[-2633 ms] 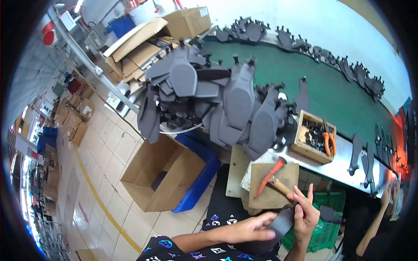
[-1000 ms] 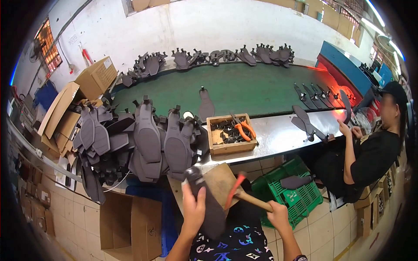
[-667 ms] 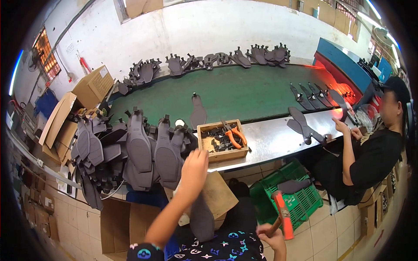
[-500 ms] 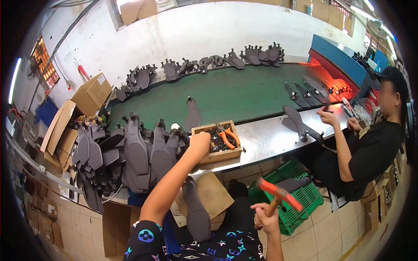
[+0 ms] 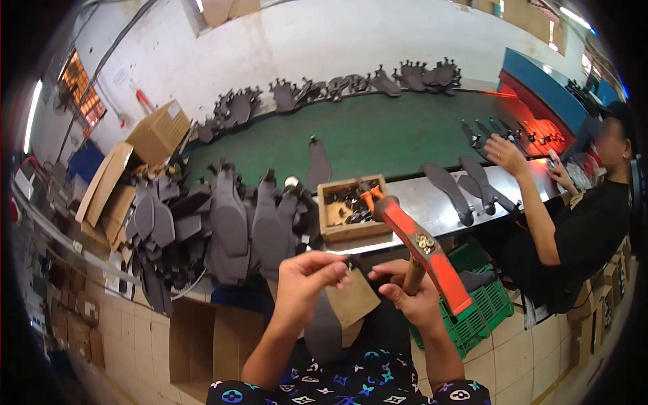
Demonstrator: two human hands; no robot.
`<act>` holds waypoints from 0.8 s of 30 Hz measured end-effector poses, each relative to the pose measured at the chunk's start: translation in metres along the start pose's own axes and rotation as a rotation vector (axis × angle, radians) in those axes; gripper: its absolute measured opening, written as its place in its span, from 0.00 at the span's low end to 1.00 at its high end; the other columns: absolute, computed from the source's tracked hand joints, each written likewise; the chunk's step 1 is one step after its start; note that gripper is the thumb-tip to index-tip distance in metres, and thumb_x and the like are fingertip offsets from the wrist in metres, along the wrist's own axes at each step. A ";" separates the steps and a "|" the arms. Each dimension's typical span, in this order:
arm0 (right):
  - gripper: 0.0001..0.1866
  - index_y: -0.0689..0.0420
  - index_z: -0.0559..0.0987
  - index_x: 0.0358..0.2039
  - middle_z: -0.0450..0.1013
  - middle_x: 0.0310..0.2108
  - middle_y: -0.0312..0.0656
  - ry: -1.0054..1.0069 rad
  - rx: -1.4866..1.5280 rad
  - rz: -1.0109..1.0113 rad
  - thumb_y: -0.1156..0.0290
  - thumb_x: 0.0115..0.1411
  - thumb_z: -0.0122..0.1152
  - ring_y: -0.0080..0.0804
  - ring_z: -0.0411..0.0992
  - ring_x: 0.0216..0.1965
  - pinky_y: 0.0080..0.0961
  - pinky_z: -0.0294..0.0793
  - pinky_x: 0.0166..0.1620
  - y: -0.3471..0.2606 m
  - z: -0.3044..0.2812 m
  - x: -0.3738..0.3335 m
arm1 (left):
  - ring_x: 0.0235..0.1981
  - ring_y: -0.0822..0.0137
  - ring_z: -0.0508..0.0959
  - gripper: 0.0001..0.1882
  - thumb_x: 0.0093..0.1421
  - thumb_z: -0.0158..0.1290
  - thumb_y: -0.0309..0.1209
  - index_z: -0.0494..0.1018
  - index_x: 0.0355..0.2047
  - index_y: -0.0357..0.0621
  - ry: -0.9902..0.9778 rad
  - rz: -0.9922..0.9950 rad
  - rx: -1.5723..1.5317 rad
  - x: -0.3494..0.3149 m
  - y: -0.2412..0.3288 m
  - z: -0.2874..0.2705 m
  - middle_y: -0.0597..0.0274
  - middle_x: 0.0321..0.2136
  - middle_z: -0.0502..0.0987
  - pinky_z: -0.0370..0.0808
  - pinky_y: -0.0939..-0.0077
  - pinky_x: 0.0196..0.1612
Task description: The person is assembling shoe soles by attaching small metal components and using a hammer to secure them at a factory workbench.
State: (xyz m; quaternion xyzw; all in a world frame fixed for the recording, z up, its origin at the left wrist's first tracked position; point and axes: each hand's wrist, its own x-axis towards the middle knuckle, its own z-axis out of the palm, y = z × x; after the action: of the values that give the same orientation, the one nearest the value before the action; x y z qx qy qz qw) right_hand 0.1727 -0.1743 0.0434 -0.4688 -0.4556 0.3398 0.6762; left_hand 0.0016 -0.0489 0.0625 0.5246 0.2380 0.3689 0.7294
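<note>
On the left, an open cardboard box (image 5: pixel 192 344) stands on the floor, below a heap of grey soles (image 5: pixel 229 223) crowding the surface's near edge; several carry small black tips at their narrow ends.

The left hand (image 5: pixel 302 287) is raised, thumb and forefinger pinched on what seems a small dark piece (image 5: pixel 350 259), though it is hard to make out. Below it, the dark grey sole (image 5: pixel 324 331) lies wide end toward the lap, alongside a tan board (image 5: pixel 361 297). Its narrow end is hidden, so whether it already bears a tip cannot be told; with the hammer lifted off it, I'd judge it unfinished.

Beyond, at the surface's edge, the wooden box (image 5: pixel 352 236) holds more black pieces and orange-handled pliers (image 5: pixel 370 196). The right hand (image 5: pixel 420 304) clasps the hammer (image 5: pixel 424 244), thumb and forefinger reaching left; the gap between the hands is small, and the hammer head overlaps the box's right corner in view.

Farther right, a green crate (image 5: pixel 482 331) sits low, limiting room there. Soles (image 5: pixel 448 189) lie on the metal surface (image 5: pixel 408 189) before a co-worker's raised hand (image 5: pixel 507 155).
</note>
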 end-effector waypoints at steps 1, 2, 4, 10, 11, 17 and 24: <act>0.18 0.63 0.80 0.46 0.80 0.43 0.45 -0.055 -0.040 0.025 0.65 0.60 0.70 0.15 0.70 0.24 0.12 0.66 0.24 0.000 0.006 0.002 | 0.31 0.66 0.83 0.09 0.60 0.61 0.21 0.79 0.41 0.30 0.021 -0.013 -0.091 -0.017 0.004 0.005 0.54 0.32 0.82 0.79 0.77 0.33; 0.18 0.63 0.80 0.46 0.80 0.43 0.45 -0.069 -0.041 0.045 0.65 0.60 0.70 0.15 0.70 0.24 0.12 0.66 0.24 -0.001 0.014 0.004 | 0.32 0.66 0.83 0.09 0.60 0.60 0.20 0.79 0.41 0.30 0.020 -0.029 -0.151 -0.030 0.007 0.009 0.53 0.33 0.82 0.80 0.77 0.33; 0.16 0.64 0.81 0.44 0.80 0.45 0.47 -0.088 0.090 0.043 0.67 0.60 0.69 0.15 0.69 0.23 0.12 0.65 0.24 -0.008 0.039 0.007 | 0.31 0.67 0.83 0.08 0.60 0.60 0.20 0.79 0.40 0.29 0.077 0.049 -0.080 -0.049 0.004 0.008 0.52 0.35 0.81 0.81 0.77 0.34; 0.09 0.64 0.83 0.41 0.82 0.38 0.44 -0.102 -0.329 0.034 0.76 0.61 0.66 0.15 0.69 0.23 0.14 0.66 0.26 0.015 0.051 0.005 | 0.41 0.60 0.80 0.18 0.53 0.66 0.22 0.76 0.44 0.36 0.306 0.371 0.694 -0.048 -0.025 -0.036 0.51 0.47 0.77 0.78 0.70 0.43; 0.09 0.64 0.83 0.39 0.80 0.32 0.41 -0.076 -0.317 0.041 0.75 0.59 0.68 0.17 0.71 0.25 0.16 0.69 0.30 0.013 0.056 0.012 | 0.41 0.64 0.79 0.20 0.53 0.66 0.24 0.76 0.45 0.36 0.338 0.390 0.860 -0.042 -0.037 -0.051 0.52 0.47 0.76 0.77 0.71 0.44; 0.12 0.64 0.82 0.39 0.80 0.34 0.37 -0.110 -0.284 0.132 0.74 0.55 0.70 0.19 0.75 0.36 0.22 0.75 0.42 0.064 0.060 0.035 | 0.35 0.69 0.79 0.16 0.54 0.65 0.27 0.77 0.42 0.35 0.198 0.431 0.981 0.009 -0.082 -0.102 0.55 0.40 0.80 0.76 0.76 0.41; 0.12 0.63 0.83 0.39 0.81 0.35 0.35 -0.231 -0.198 0.235 0.72 0.55 0.71 0.20 0.75 0.37 0.21 0.75 0.43 0.101 0.064 0.058 | 0.35 0.79 0.78 0.14 0.54 0.64 0.20 0.79 0.41 0.32 0.196 0.184 0.568 -0.001 -0.096 -0.098 0.61 0.32 0.83 0.76 0.80 0.39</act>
State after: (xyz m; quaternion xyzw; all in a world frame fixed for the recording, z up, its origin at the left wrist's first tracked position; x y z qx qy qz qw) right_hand 0.1304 -0.0693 -0.0252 -0.5408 -0.5034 0.4216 0.5257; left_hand -0.0432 -0.0094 -0.0605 0.6886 0.3522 0.4008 0.4911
